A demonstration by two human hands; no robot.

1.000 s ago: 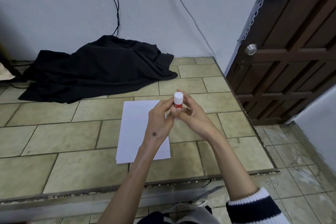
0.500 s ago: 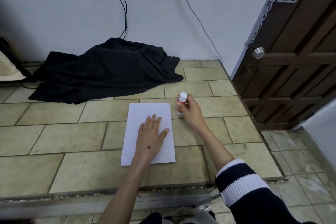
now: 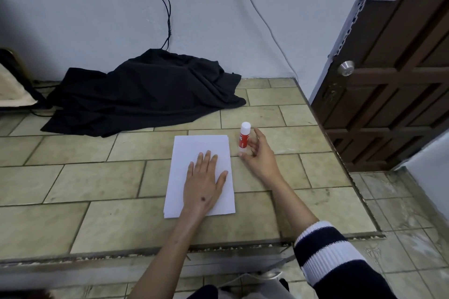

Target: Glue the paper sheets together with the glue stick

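A stack of white paper sheets lies on the tiled platform. My left hand rests flat on the lower part of the sheets, fingers spread. A red glue stick with a white cap stands upright on the tile just right of the paper's top corner. My right hand is right beside the stick with fingers loosely apart, its fingertips close to the stick's base; it does not grip the stick.
A heap of black cloth lies at the back against the wall, with cables hanging above it. A brown door stands at the right. The platform's front edge drops to a lower floor.
The glue stick, held up in both hands, has been stood on the tile at the right. My left hand went down flat on the paper. My right hand has let go of the stick.
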